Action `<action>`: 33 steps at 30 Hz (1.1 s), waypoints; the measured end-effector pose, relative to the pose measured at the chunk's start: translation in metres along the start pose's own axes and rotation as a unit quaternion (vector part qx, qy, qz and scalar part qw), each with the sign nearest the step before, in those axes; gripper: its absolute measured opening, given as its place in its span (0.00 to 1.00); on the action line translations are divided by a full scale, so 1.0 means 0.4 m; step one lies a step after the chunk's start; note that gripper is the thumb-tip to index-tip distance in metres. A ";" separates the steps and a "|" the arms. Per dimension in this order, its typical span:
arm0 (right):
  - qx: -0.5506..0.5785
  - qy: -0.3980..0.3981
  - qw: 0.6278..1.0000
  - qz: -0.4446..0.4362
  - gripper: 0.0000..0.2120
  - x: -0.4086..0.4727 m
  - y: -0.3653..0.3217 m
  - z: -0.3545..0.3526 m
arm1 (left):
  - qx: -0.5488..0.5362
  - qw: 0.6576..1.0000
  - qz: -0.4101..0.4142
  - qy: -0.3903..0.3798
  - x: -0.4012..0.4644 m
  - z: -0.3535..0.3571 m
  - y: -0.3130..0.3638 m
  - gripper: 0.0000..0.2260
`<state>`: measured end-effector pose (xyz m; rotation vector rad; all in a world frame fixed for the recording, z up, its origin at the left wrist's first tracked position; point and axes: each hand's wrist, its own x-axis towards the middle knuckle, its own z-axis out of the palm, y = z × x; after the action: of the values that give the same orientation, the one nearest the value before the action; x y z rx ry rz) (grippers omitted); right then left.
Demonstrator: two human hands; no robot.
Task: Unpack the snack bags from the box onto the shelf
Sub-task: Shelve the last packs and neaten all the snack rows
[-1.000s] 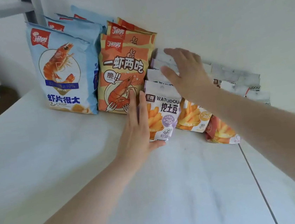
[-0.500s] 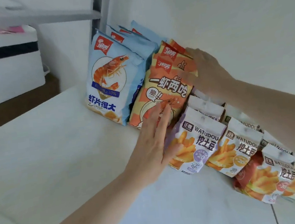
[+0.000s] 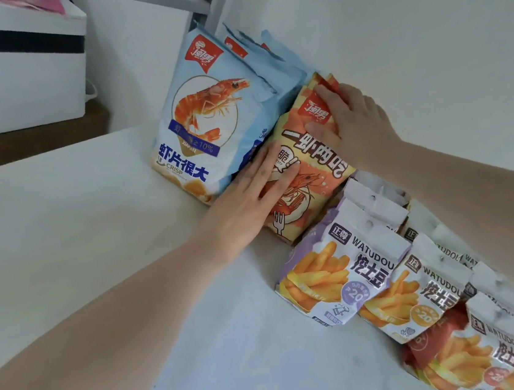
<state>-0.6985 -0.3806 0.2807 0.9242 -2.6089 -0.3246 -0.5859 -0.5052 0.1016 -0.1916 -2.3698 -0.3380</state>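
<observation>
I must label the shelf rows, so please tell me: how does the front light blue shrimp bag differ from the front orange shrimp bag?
The light blue shrimp snack bag is taller than the orange shrimp snack bag. No hand rests on the blue bag; the left hand lies flat on the orange bag's front and the right hand grips its top. Both show a shrimp picture and a red logo, and both lean back on the white shelf.

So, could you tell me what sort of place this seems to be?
Probably a storeroom or home storage shelf: snack bags lined up on a white shelf against a plain wall, with a metal rack upright.
</observation>
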 end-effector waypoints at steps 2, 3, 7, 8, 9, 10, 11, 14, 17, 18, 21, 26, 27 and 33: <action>0.007 -0.014 1.000 0.006 0.37 -0.002 0.002 0.008 | -0.009 1.000 0.007 0.008 -0.001 0.001 0.010 0.40; 0.009 -0.015 1.000 0.006 0.38 -0.002 0.003 0.010 | -0.009 1.000 0.011 0.010 0.000 0.002 0.014 0.39; 0.019 -0.012 1.000 -0.004 0.36 -0.007 0.004 0.009 | -0.014 1.000 -0.003 0.017 -0.001 -0.006 0.021 0.37; 0.026 -0.006 1.000 -0.008 0.35 -0.009 0.003 0.004 | -0.017 1.000 -0.003 0.010 -0.005 -0.014 0.023 0.37; 0.031 -0.002 0.999 -0.011 0.35 -0.012 0.001 0.001 | -0.019 1.000 -0.002 0.002 -0.011 -0.024 0.025 0.37; 0.035 0.000 0.999 -0.012 0.34 -0.015 -0.001 -0.004 | -0.018 1.000 0.002 -0.002 -0.019 -0.038 0.026 0.38; 0.040 0.001 0.999 -0.009 0.34 -0.018 -0.004 -0.010 | -0.011 1.000 0.008 0.000 -0.029 -0.055 0.025 0.39; 0.082 0.031 0.996 0.008 0.34 -0.020 -0.033 -0.039 | -0.016 0.999 -0.021 0.047 -0.059 -0.127 0.009 0.38; 0.126 0.089 0.988 -0.018 0.33 -0.004 -0.110 -0.079 | -0.060 0.979 -0.146 0.126 -0.049 -0.195 -0.060 0.37; 0.131 0.098 0.986 -0.034 0.34 0.005 -0.145 -0.097 | -0.082 0.968 -0.188 0.143 -0.033 -0.214 -0.091 0.39; 0.092 0.095 0.987 -0.090 0.34 0.050 -0.245 -0.130 | -0.115 0.953 -0.264 0.091 0.020 -0.234 -0.181 0.49; -0.017 0.031 0.989 -0.143 0.31 0.134 -0.300 -0.096 | -0.231 0.945 -0.231 -0.032 0.049 -0.160 -0.254 0.59; -0.038 0.014 0.989 -0.140 0.32 0.138 -0.291 -0.083 | -0.241 0.944 -0.222 -0.036 0.053 -0.151 -0.257 0.58; -0.042 -0.013 0.996 -0.082 0.31 0.137 -0.295 -0.074 | -0.242 0.951 -0.186 -0.040 0.022 -0.129 -0.273 0.56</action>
<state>-0.6600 -0.5085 0.2830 1.1151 -2.5263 -0.4891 -0.5842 -0.6242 0.1234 0.0199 -2.3551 -1.1123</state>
